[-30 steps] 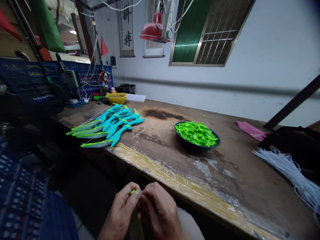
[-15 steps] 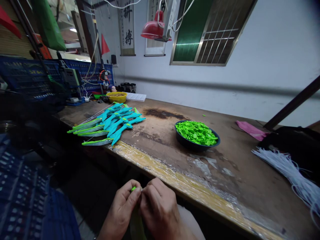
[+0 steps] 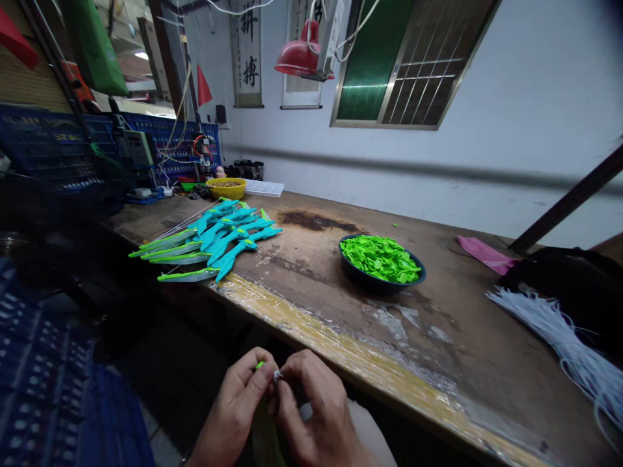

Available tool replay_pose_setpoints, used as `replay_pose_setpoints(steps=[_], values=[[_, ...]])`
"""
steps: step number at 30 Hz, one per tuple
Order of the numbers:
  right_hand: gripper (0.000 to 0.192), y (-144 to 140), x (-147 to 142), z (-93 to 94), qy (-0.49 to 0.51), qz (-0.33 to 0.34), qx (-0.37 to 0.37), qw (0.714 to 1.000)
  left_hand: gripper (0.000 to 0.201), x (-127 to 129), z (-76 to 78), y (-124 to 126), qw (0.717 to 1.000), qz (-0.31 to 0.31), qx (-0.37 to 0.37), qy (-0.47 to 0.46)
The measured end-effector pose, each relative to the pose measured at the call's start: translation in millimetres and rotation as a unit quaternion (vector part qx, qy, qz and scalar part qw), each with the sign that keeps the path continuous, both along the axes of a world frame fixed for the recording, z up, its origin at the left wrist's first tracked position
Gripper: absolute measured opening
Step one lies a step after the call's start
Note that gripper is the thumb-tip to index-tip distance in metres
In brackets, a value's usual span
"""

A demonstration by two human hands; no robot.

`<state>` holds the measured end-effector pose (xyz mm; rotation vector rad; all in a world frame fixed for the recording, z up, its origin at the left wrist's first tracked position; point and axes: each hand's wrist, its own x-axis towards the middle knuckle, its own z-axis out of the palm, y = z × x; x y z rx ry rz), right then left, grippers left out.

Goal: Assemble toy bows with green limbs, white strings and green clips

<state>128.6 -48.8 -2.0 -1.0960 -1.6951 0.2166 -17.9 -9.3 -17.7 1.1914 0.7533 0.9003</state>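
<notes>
My left hand (image 3: 236, 405) is closed, thumb against finger, on a toy bow's limb (image 3: 260, 365); its bright green tip shows above the thumb. The rest of that bow hangs dim and mostly hidden between my hands. A small knotted bit of white string (image 3: 277, 375) sits beside the tip. My right hand (image 3: 318, 408) has its thumb and forefinger at this string, the other fingers curled under. Several turquoise and green toy bows (image 3: 226, 243) lie overlapping on the table's left end, with strings stretched to the left.
On the wooden table (image 3: 311, 259) stands a dark bowl (image 3: 357, 275) of green plastic pieces. A bundle of white strings (image 3: 559, 337) and a pink cloth (image 3: 487, 255) lie to the right. A yellow basin (image 3: 226, 189) is at the back left; blue crates (image 3: 43, 389) stand lower left.
My right thumb and forefinger have opened a little from their tight pinch, and the white knot between my hands now shows. My left hand has stayed almost in place.
</notes>
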Motion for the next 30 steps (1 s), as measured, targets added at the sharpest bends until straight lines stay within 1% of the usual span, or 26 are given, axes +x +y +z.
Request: replay_pose_setpoints(steps=[2,7,11,14,16,17,19,21,23,25,28,30], values=[[0.008,1.7,1.1,-0.2,-0.006,0.009,-0.023,1.000,0.031,0.4,0.5,-0.8,1.000,0.009,-0.007,0.001],[0.017,8.3,8.4,3.6,-0.069,0.002,-0.020,0.997,0.035,6.2,3.4,-3.8,0.997,0.020,-0.059,-0.053],[0.020,4.8,22.5,13.8,-0.113,0.053,-0.057,0.991,0.040,11.1,2.9,-4.1,0.995,0.027,-0.058,-0.080],[0.019,1.2,34.6,14.1,-0.183,0.070,-0.044,0.980,0.043,15.0,0.3,-4.2,0.992,0.025,-0.064,-0.106],[0.021,1.7,39.7,10.3,-0.262,0.054,-0.016,0.963,0.043,17.5,-1.3,-5.1,0.989,0.028,-0.075,-0.123],[0.022,3.0,40.7,8.2,-0.309,0.044,-0.002,0.950,0.044,18.6,-1.7,-5.7,0.988,0.030,-0.081,-0.131],[0.022,7.7,39.0,5.7,-0.407,0.033,0.022,0.912,0.044,19.7,-1.3,-6.6,0.984,0.033,-0.096,-0.146],[0.020,14.5,32.8,8.4,-0.479,0.034,0.036,0.877,0.044,18.9,2.0,-5.4,0.979,0.037,-0.111,-0.165],[0.015,22.7,23.8,19.0,-0.513,0.040,0.040,0.857,0.043,15.3,9.4,-0.8,0.976,0.048,-0.117,-0.177],[0.011,32.5,14.0,39.0,-0.527,0.052,0.045,0.847,0.042,8.7,22.0,7.9,0.976,0.064,-0.110,-0.178],[0.009,51.7,1.2,81.0,-0.561,0.098,0.021,0.822,0.040,-4.3,48.8,26.4,0.978,0.095,-0.076,-0.167],[0.006,68.2,-5.3,108.5,-0.558,0.122,-0.008,0.821,0.040,-12.0,67.4,39.5,0.978,0.117,-0.047,-0.164]])
